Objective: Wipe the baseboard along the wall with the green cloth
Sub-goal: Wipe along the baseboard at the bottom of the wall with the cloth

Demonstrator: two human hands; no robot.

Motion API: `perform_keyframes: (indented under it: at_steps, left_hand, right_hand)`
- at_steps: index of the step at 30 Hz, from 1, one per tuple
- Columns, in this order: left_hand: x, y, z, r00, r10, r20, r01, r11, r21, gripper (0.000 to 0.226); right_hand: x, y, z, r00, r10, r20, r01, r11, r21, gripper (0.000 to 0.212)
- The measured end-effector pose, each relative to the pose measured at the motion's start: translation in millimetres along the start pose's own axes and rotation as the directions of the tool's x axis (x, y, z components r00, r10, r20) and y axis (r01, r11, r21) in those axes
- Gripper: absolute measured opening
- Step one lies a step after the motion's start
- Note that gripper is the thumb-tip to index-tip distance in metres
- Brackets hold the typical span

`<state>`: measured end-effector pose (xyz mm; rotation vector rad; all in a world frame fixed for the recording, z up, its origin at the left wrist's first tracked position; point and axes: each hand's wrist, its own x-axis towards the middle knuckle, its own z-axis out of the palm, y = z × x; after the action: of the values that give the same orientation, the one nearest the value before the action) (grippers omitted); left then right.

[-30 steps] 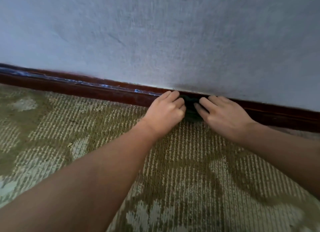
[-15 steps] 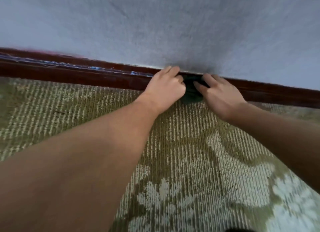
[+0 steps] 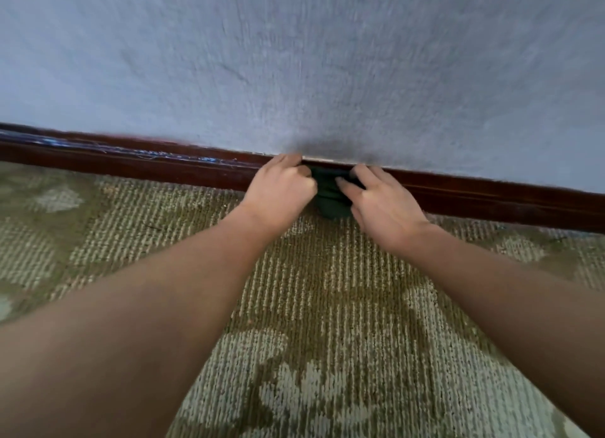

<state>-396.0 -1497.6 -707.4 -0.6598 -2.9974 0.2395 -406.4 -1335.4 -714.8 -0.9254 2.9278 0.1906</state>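
A dark red-brown baseboard runs along the foot of the wall from left to right. A dark green cloth, bunched up, lies against the baseboard at the middle. My left hand grips the cloth's left side with curled fingers, knuckles up against the baseboard top. My right hand holds the cloth's right side, its fingers bent over it. Most of the cloth is hidden between the two hands.
A pale blue-grey textured wall fills the upper half. Below the baseboard lies an olive and cream patterned carpet. Blue scuff marks streak the baseboard's top edge to the left of my hands.
Both hands have stayed on the cloth at the baseboard. The cloth shows a little more and hangs lower between them. The camera has shifted, so the baseboard sits at a different height in the view.
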Motion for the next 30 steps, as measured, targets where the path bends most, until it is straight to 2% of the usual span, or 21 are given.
perform_keyframes:
  at_steps: [5,9,15,18,22,26,30]
  left_hand:
    - [2.3,-1.4,-5.4,0.999,-0.013,0.046,0.011,0.999,0.038,0.027]
    - [-2.4,-6.8,-9.1,0.999,0.024,-0.038,-0.023,0.999,0.047,0.017]
    - [-11.8,-22.8,-1.6,0.998,-0.042,-0.035,0.042,0.999,-0.01,0.022]
    - [-8.5,-21.8,3.2,0.994,-0.096,0.056,0.097,0.995,-0.029,0.031]
    - [-9.9,-29.5,0.4,0.988,-0.138,0.066,0.142,0.988,-0.053,0.031]
    - [-26.9,-36.7,0.3,0.978,-0.18,0.106,0.184,0.983,-0.02,0.029]
    - [-35.7,-35.7,-0.2,0.983,-0.15,0.103,0.152,0.988,-0.012,0.029]
  right_hand:
    - [-1.3,0.3,-7.6,1.0,0.004,-0.019,-0.003,1.0,0.029,0.044]
    - [6.4,-7.2,-12.8,0.998,0.029,-0.052,-0.026,0.998,0.055,0.036]
    - [18.2,-24.3,-11.9,1.0,0.023,-0.013,-0.022,0.995,0.099,0.041]
    - [18.9,-27.7,-10.9,0.999,0.036,0.024,-0.039,0.994,0.106,0.043]
    - [15.9,-46.5,-7.9,0.995,0.031,0.099,-0.041,0.993,0.109,0.052]
    - [18.6,-57.0,-13.7,0.999,-0.011,0.036,0.009,0.998,0.069,0.055]
    - [17.3,-62.1,-15.4,0.999,-0.019,0.045,0.018,0.999,0.031,0.054]
